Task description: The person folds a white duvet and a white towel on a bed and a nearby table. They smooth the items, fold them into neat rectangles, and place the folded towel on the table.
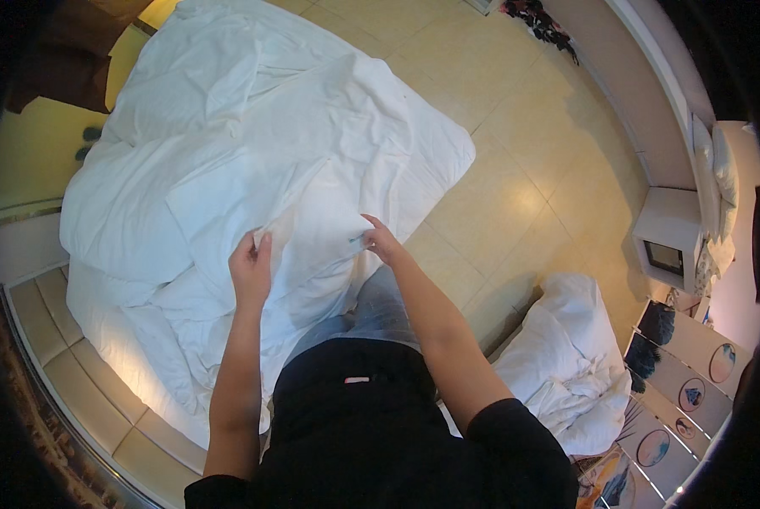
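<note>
A rumpled white duvet or sheet [214, 172] lies over the bed in front of me. My left hand [250, 264] pinches an edge of this white fabric between thumb and fingers. To its right, my right hand [380, 240] grips another part of the edge near the bed's side, its index finger stretched out. A small blue-green mark or tag [355, 239] shows on the cloth at the right fingertips. Between the two hands the fabric hangs in loose folds. My legs stand close against the bed's edge.
Along the lower left runs a padded beige headboard [87, 388]. Another heap of white bedding [564, 362] is at the lower right. Yellowish tiles [513, 165] cover the floor. A white box-shaped unit with a dark panel [665, 257] stands at right, by a decorated panel [669, 394].
</note>
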Tool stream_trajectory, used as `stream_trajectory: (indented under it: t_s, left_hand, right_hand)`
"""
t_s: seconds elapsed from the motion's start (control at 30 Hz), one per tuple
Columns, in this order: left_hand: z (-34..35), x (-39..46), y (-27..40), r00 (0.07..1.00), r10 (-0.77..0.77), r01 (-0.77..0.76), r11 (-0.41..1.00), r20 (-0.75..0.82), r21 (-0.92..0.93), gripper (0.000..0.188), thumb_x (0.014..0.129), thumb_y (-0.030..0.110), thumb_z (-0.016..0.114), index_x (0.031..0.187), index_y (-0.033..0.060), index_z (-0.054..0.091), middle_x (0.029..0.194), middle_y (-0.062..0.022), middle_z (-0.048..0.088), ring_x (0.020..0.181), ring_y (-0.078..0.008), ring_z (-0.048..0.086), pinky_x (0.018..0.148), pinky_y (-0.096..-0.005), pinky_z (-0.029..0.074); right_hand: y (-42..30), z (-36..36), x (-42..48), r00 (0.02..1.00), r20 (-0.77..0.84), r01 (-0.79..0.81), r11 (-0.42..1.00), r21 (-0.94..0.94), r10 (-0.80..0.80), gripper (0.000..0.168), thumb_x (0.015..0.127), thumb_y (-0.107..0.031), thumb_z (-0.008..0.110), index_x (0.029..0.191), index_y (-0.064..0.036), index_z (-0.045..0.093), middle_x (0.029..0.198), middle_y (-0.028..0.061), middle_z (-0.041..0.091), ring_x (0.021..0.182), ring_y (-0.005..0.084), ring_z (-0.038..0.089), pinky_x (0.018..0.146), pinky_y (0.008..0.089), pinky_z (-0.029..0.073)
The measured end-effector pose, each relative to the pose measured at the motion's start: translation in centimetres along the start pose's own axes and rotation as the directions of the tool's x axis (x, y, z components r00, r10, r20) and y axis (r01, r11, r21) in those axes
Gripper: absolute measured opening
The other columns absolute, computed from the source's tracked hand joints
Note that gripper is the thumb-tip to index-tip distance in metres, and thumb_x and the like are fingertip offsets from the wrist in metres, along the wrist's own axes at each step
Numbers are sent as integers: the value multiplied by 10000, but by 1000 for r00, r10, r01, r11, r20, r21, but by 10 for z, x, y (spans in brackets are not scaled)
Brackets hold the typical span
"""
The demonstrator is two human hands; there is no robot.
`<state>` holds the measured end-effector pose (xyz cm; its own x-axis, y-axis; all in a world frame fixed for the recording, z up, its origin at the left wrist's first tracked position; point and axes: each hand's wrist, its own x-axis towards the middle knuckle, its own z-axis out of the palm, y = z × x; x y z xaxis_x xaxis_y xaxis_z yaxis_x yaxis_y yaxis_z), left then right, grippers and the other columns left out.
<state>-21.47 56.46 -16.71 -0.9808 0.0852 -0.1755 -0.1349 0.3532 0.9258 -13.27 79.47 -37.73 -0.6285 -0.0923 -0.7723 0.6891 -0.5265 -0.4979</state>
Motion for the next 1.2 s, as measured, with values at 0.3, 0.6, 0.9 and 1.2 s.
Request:
stream_trajectory:
  t_s: [0.3, 0.6, 0.9, 1.2]
  left_hand:
    - [25, -11, 10, 996, -90, 90, 996, 9, -2, 199, 872, 129, 571, 973, -39, 602, 737, 6, 552, 603, -31, 436, 533, -185, 370]
    - [1, -21, 43, 982, -57, 39, 994, -182, -102, 136, 865, 102, 575, 871, -31, 598, 702, 20, 512, 582, -32, 408, 508, -191, 344]
    - [-65, -91, 157, 923, 213, -249, 965, -321, -76, 70, 774, -20, 619, 827, -64, 610, 757, -75, 576, 602, -94, 482, 501, -207, 352]
    - [-122, -167, 182, 890, 375, -402, 914, -260, -59, 178, 753, -25, 599, 926, -62, 618, 851, -143, 602, 747, -208, 579, 669, -252, 444]
  right_hand:
    - [-26, -8, -18, 990, 141, 52, 973, -227, -20, 275, 790, -140, 633, 1028, -15, 573, 876, 6, 604, 800, 122, 559, 753, 272, 450]
    - [-87, 85, -116, 856, 57, 458, 703, -545, -514, 142, 816, -104, 621, 778, 2, 533, 662, -18, 484, 625, 57, 424, 550, 221, 358]
    - [-165, 219, -258, 635, 505, 728, 671, -139, -584, 149, 793, -41, 641, 831, -12, 501, 642, -20, 475, 599, 31, 402, 521, 195, 336]
    - [-124, 286, -330, 533, 663, 736, 675, -55, -526, 190, 797, 5, 616, 925, 1, 476, 755, 6, 547, 694, 46, 500, 609, 206, 410]
